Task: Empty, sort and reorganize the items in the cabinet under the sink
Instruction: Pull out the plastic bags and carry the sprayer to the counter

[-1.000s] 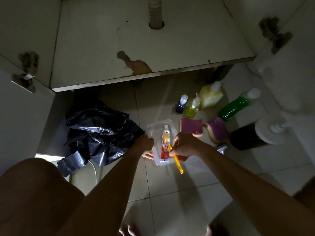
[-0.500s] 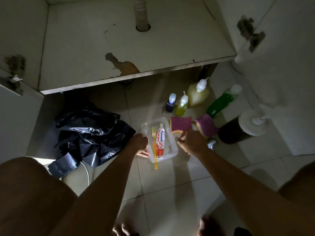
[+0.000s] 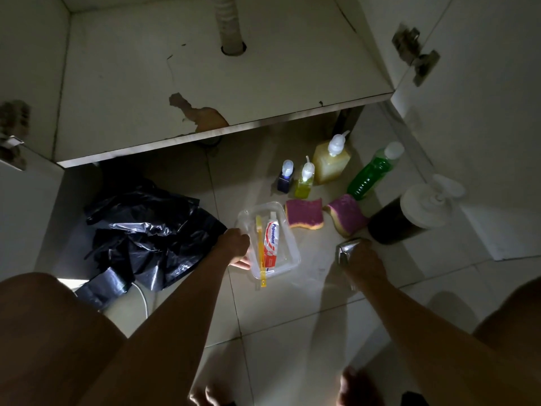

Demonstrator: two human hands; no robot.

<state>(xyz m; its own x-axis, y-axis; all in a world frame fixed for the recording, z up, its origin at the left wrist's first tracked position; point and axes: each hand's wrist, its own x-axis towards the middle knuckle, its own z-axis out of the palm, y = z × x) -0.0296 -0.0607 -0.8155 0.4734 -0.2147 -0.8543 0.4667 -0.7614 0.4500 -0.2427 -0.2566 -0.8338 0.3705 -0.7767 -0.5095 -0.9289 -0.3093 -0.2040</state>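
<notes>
The scene is dim, and the right hand (image 3: pixel 363 259) lies over a crumpled, shiny silver object (image 3: pixel 347 249) on the floor tiles (image 3: pixel 292 317). Its fingers are hidden, so I cannot tell whether it grips the object or only touches it, nor what the object is. The left hand (image 3: pixel 234 244) curls round the left rim of a clear plastic container (image 3: pixel 292 260) with rounded corners. One finger shows pale beneath the rim.

Inside the container lie a red and white toothpaste tube (image 3: pixel 271 244) and a translucent yellow toothbrush (image 3: pixel 260 253), whose end pokes over the near rim.

Behind the container sit two purple-topped sponges (image 3: pixel 304 213) with yellow foam bases. Beyond them stand a small dark bottle (image 3: pixel 284 178), a small yellow-green bottle (image 3: pixel 305 183), a squarish yellow bottle (image 3: pixel 330 162) and a ribbed green bottle (image 3: pixel 369 174). A dark jar with a white pump lid (image 3: pixel 392 221) stands to the right.

Glossy black plastic bags (image 3: pixel 146 230) lie crumpled to the left. All of these things are on the floor in front of the open cabinet (image 3: pixel 205 83), whose laminate base is chipped at the front edge.

Half a second ago the right hand was at the nearer sponge, and it has since shifted right onto the silver object.
</notes>
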